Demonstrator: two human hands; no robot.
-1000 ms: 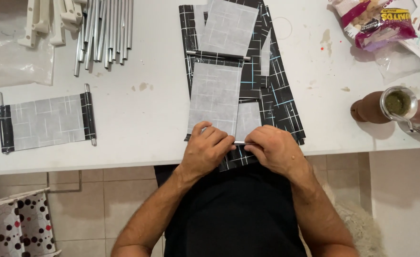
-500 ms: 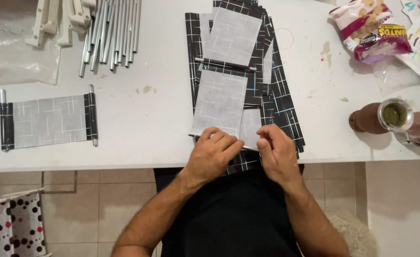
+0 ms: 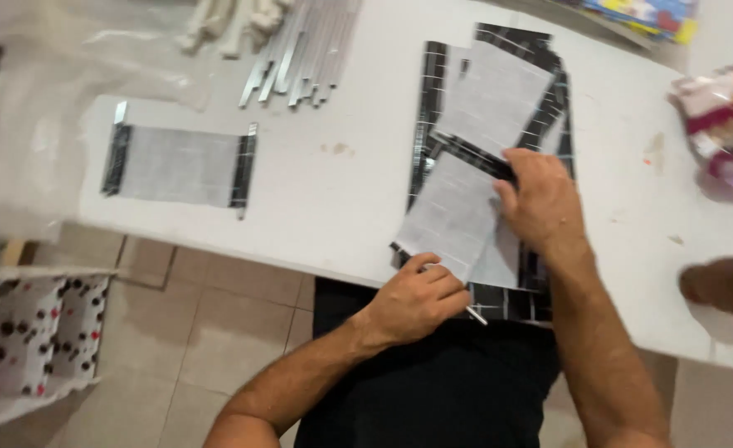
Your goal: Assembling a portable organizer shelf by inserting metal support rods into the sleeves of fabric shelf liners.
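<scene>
Here, on a white table (image 3: 358,191): one stack of black grid-patterned sheets (image 3: 540,274) with grey panels, lying at the near edge and hanging a little over it.

Left hand (image 3: 416,300): fingers curled, pinching the near corner of the lower grey panel (image 3: 449,220) at the table edge. A thin metal rod (image 3: 476,315) pokes out just beside its knuckles.

Right hand (image 3: 545,203): flat, fingers together, pressing down on the stack where the lower panel meets the upper grey panel (image 3: 499,95).

Also present: a finished piece (image 3: 180,166), grey with black ends, well apart to the left; a bundle of metal rods (image 3: 300,54) at the far edge; clear plastic bag (image 3: 34,133) at far left; snack packets (image 3: 727,116) at right, blurred.
</scene>
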